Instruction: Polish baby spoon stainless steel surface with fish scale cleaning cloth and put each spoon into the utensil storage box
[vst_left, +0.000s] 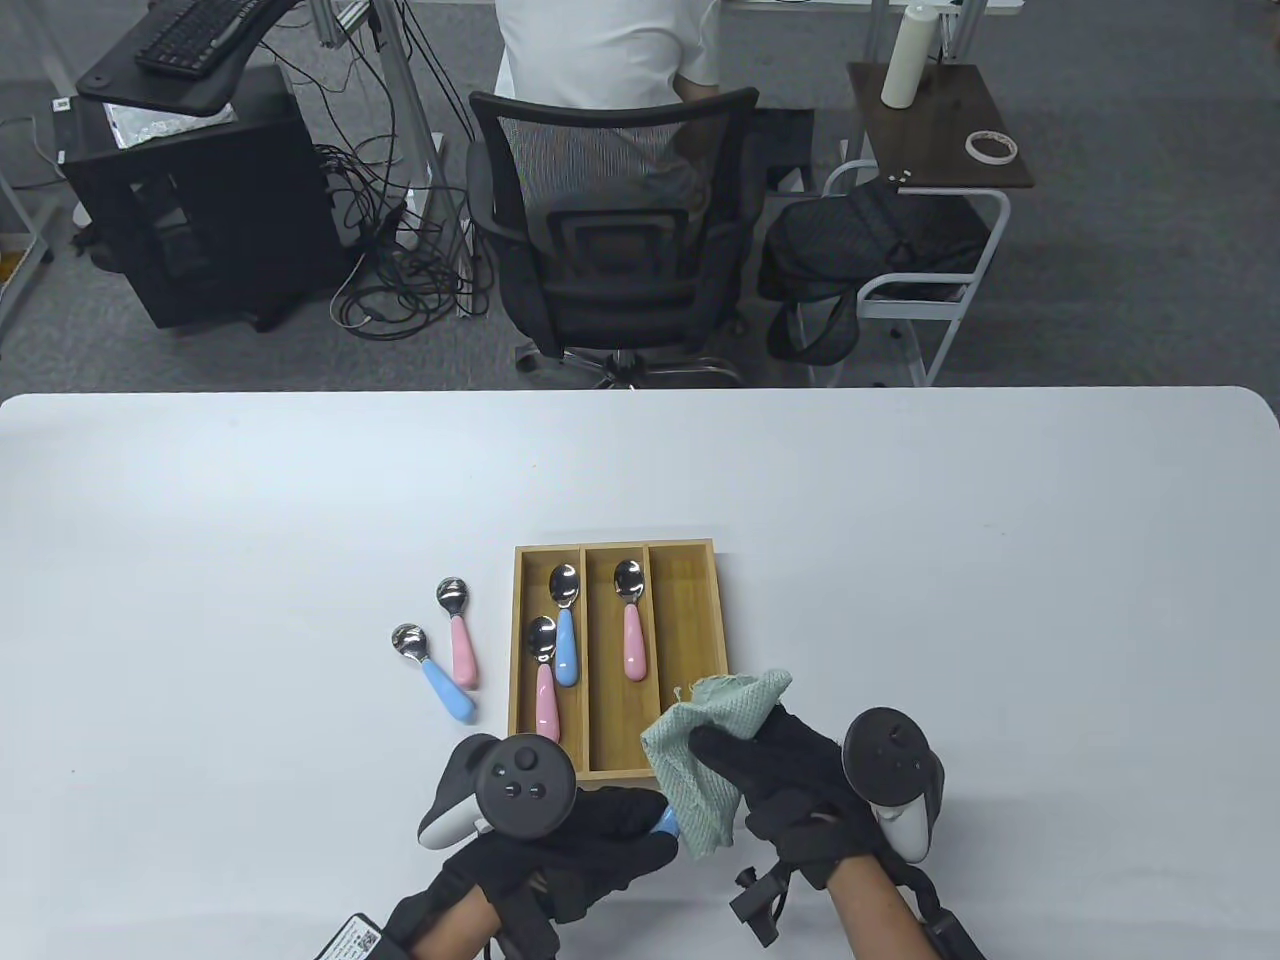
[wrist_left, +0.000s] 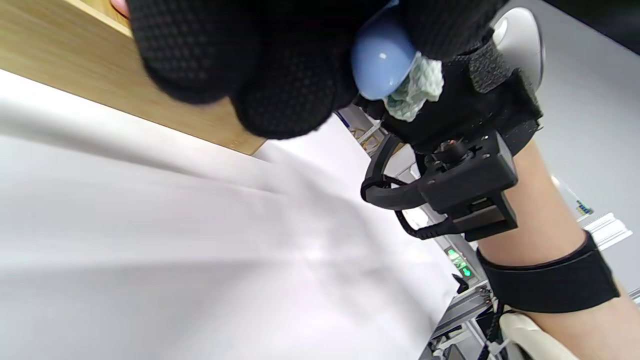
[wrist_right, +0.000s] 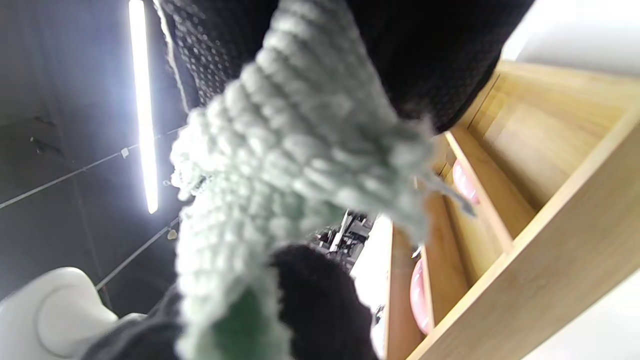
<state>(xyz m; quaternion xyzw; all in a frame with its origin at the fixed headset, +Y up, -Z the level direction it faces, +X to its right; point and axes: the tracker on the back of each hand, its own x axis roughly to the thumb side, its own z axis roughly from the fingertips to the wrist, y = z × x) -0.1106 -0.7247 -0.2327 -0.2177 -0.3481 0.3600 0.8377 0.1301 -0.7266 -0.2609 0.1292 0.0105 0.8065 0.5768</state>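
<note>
Blue-handled spoon (vst_left: 664, 822) was gripped in left hand (vst_left: 560, 850), bowel end hidden inside green cloth (vst_left: 705, 760) that right hand (vst_left: 790, 790) clamped around it; long axis ran left-right, box (vst_left: 690, 560) just beyond both hands, three spoons inside

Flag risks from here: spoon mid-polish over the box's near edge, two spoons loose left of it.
1. The left hand grips only the blue handle end; the bowl is hidden in the cloth held by the right hand, so a hard rub might twist it free.
2. Cloth corners hang over the storage box and could snag its rim.
3. The left compartment already holds two spoons; another may jam.
</note>
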